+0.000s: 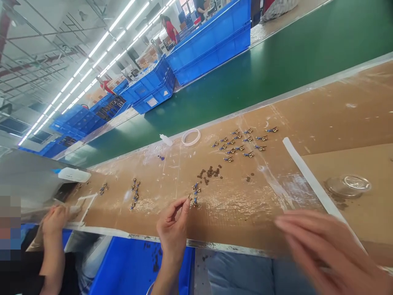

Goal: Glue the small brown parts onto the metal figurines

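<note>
My left hand [175,221] is closed in a pinch at the table's front, with a tiny dark piece at its fingertips, too small to name. Just beyond the fingertips lies a short row of small blue-and-gold figures [195,192]. My right hand [331,246] is smeared by motion at the lower right; its fingers look stretched out and I see nothing in them. A heap of small brown discs [211,171] lies past the row. Farther back, several more blue-and-gold figures [236,144] lie spread in loose rows.
A white tape ring [190,137] and a small white bottle [166,140] lie near the green belt [233,86]. At right stands a clear cup [348,185] beyond a white strip [310,176]. A co-worker's hand [55,219] is at left. Blue crates [211,45] line the far side.
</note>
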Demonstrator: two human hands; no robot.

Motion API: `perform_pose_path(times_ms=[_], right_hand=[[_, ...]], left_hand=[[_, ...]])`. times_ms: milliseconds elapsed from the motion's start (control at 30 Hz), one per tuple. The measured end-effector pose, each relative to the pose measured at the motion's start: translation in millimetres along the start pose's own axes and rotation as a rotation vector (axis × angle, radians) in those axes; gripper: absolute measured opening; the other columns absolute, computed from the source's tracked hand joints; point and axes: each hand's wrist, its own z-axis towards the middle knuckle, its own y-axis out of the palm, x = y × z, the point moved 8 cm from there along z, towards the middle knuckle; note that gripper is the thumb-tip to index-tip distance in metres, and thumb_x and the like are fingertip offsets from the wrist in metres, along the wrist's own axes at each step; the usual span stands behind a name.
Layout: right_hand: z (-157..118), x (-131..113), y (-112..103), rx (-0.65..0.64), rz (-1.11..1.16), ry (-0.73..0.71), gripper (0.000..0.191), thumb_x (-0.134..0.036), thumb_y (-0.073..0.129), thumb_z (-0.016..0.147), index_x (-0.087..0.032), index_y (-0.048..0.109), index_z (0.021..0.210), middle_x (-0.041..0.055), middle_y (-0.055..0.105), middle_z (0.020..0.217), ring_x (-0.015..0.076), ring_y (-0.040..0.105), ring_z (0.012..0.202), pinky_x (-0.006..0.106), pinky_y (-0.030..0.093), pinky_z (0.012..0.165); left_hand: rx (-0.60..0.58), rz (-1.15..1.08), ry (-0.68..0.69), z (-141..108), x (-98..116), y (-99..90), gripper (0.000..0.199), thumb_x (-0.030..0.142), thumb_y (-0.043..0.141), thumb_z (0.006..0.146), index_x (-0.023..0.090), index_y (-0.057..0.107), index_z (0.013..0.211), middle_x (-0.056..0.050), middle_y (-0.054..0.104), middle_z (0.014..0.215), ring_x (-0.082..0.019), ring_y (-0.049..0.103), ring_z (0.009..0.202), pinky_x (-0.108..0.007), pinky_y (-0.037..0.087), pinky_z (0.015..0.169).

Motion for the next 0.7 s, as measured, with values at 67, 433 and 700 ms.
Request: perform_pose_path(times_ms=[67, 433, 700], right_hand=[[17, -13, 29, -0.075, 0.023, -0.02, 0.022, -0.013, 0.05, 0.093, -0.017, 0.061, 0.112, 0.0079, 0.063, 0.105, 0.0185, 0.056, 0.101, 0.035, 0.042, 0.088], [66, 1, 135, -0.334, 0.045, 0.147, 0.021, -0.01, 0.041, 0.094, -0.017, 0.057, 0.105, 0.0069, 0.064, 0.101, 0.0213, 0.058, 0.098, 0.036, 0.042, 0.08], [77, 2, 167, -0.453, -0.049, 0.04, 0.023, -0.008, 0.041, 0.092, -0.013, 0.059, 0.106, 0.0136, 0.063, 0.109, 0.0274, 0.053, 0.114, 0.042, 0.037, 0.088]], left_hand=[[-0.021, -0.005, 0.008, 1, -2, 3.9, 0.017, 0.031, 0.071, 0.079, 0.016, 0.073, 0.088, -0.004, 0.07, 0.086, -0.013, 0.065, 0.082, -0.021, 0.053, 0.079], [-0.042, 0.0, 0.009, 22, 4, 22.7, 0.019, 0.035, 0.069, 0.081, 0.018, 0.075, 0.089, -0.003, 0.071, 0.089, -0.013, 0.066, 0.084, -0.022, 0.052, 0.08], [-0.035, -0.035, 0.018, 20, -4, 18.2, 0.015, 0.03, 0.069, 0.082, 0.02, 0.074, 0.091, -0.002, 0.071, 0.09, -0.012, 0.066, 0.084, -0.022, 0.052, 0.081]])
